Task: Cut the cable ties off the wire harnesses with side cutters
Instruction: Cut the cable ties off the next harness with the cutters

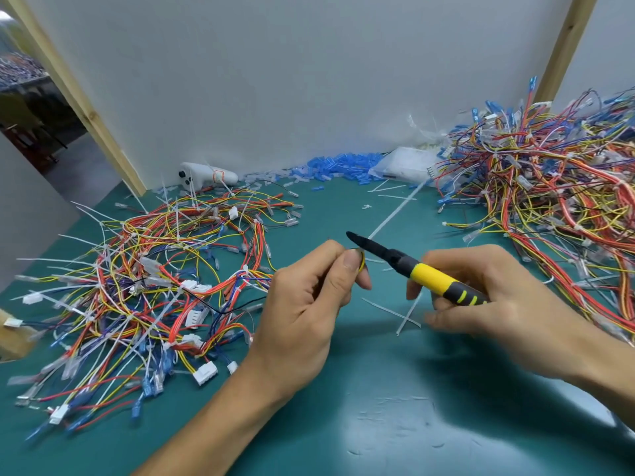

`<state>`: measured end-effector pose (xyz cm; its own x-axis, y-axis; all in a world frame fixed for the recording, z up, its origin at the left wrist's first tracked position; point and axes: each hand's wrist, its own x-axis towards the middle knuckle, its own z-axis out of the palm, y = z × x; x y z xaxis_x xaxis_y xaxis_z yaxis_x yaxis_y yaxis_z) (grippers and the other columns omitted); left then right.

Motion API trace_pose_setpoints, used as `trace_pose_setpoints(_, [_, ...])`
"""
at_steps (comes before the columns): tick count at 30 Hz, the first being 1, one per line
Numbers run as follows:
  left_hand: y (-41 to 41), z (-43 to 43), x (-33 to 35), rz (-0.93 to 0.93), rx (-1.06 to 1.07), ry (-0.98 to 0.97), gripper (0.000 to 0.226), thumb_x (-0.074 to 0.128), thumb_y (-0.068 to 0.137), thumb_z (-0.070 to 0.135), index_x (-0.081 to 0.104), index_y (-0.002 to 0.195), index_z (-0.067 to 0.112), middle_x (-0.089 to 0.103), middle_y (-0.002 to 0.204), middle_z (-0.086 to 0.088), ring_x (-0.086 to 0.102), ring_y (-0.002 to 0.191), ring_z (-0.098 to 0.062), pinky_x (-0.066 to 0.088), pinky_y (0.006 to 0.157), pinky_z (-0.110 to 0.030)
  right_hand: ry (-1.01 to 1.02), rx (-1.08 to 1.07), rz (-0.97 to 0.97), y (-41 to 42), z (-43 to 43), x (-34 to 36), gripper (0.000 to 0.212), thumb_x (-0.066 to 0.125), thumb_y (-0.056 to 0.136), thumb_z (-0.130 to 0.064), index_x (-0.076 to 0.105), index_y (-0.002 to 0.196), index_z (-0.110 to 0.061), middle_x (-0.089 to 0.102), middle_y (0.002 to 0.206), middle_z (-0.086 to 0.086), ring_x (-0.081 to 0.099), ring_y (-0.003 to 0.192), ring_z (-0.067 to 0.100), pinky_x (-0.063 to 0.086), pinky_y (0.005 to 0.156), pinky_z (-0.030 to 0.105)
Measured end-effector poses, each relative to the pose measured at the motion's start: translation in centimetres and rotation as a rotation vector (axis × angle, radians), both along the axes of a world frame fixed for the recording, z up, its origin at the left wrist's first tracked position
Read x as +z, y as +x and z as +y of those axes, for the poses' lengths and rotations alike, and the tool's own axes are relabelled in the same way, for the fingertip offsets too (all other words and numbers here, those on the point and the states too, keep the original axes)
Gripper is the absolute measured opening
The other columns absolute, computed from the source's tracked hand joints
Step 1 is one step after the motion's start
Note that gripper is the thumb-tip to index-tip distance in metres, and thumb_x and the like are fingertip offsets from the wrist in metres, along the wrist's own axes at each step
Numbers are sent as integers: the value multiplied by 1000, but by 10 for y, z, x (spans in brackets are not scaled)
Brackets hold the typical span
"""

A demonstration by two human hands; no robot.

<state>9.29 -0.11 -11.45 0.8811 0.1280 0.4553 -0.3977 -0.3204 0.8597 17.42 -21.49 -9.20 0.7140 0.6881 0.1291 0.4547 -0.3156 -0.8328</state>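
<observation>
Green mat (343,389), bench top, backed by a white wall (275,80). Left hand (309,297), centre: thumb and forefinger pinched together on a short bit of yellow wire (361,263); whether a tie is on it cannot be told. Right hand (498,293), just right of it: fingers curled tight round the yellow-and-black handle of the cutters (429,276). The black blades point far-left, look closed, and sit just beside the left fingertips, above the wire. Left pile (154,286) of harnesses, spread over the left of the mat: red, yellow, blue and white wires, white plugs, many white ties sticking out. Right pile (549,201), taller and denser, at the far right against the wall. Loose ties (405,314), white, lying crossed on the mat under the right hand; one long one lies beyond the cutter tip. Blue sleeves (343,166), heaped along the foot of the wall. Clear bag (405,164), just right of them. White device (206,175) with buttons, far left by the wall.
</observation>
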Motion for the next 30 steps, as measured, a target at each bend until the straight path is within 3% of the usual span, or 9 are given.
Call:
trace_pose_setpoints(2, [0,0,0,-31,27,49,32,47,108,39,64,87,22,33,60,3,30,53,-19,26,53,-28,-43,-42,-148,-3,1,1,30,73,67,-34,65,91,-19,51,66,9,44,61,26,41,60,51])
trace_pose_setpoints(6, [0,0,0,-64,53,92,30,45,110,37,61,88,24,36,62,13,32,53,-13,26,53,-25,-57,-100,-265,-7,1,2,26,72,69,-32,61,91,-24,48,67,0,41,64,25,38,57,42])
trace_pose_setpoints(10, [0,-2,-1,-76,67,107,30,45,110,36,59,86,23,35,61,13,31,53,-12,25,52,-23,-50,-95,-254,-9,2,-1,24,71,67,-29,60,85,-18,43,64,2,34,60,20,28,55,36])
trace_pose_setpoints(14, [-1,-3,0,-82,75,112,30,44,110,36,59,86,24,35,61,14,32,52,-11,25,53,-23,-22,-109,-165,-8,3,-2,25,69,58,-20,53,73,-9,32,59,1,27,58,13,22,54,39])
trace_pose_setpoints(18, [-1,-4,0,-86,70,96,30,45,110,36,59,87,23,35,62,14,31,52,-13,24,53,-24,-13,-115,-121,-7,3,-1,28,66,50,-18,46,68,-12,29,57,-5,25,56,13,19,54,46])
trace_pose_setpoints(23, [-5,-3,0,-59,-20,10,30,50,107,40,66,95,18,37,63,13,29,54,-19,23,53,-27,7,-134,-197,-7,2,-3,27,65,50,-16,43,66,-15,25,56,-9,22,55,11,16,51,37])
trace_pose_setpoints(26, [-4,-5,0,-62,-22,36,28,50,108,36,66,92,19,40,63,14,30,54,-14,25,53,-23,-62,-150,-317,-6,2,-3,27,66,53,-18,49,73,-14,35,57,2,29,55,21,26,50,37])
trace_pose_setpoints(30, [-5,-5,0,-55,-9,88,29,47,109,36,61,87,26,34,61,7,30,53,-15,25,53,-25,-105,-128,-343,-8,2,1,39,69,54,-21,60,91,-25,53,67,-2,46,60,22,44,54,44])
